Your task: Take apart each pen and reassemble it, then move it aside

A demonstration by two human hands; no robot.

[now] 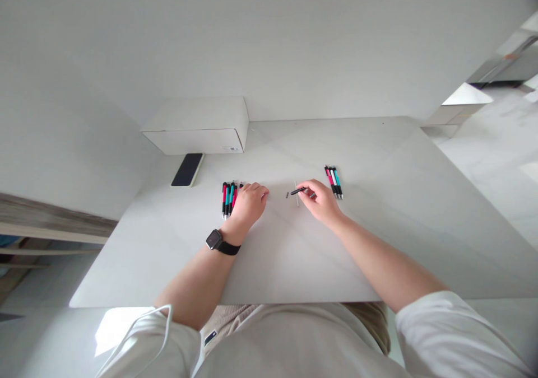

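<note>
My right hand (321, 201) is closed in a pinch on a pen barrel (298, 190), whose black end points left. A bit of teal shows between the fingers. Below it on the table lies a thin pale pen refill (297, 200), with a small dark piece like a spring (287, 195) to its left. My left hand (251, 201), with a black watch on the wrist, rests by a row of red and teal pens (228, 199) and partly covers it. Its fingers are curled; whatever they hold is hidden. Right of my right hand lies another group of pens (334, 182) in red, white and teal.
A white box (197, 137) stands at the back left against the wall. In front of it lies a phone (188, 169) with a dark screen. The white table (290, 266) ends just in front of my body.
</note>
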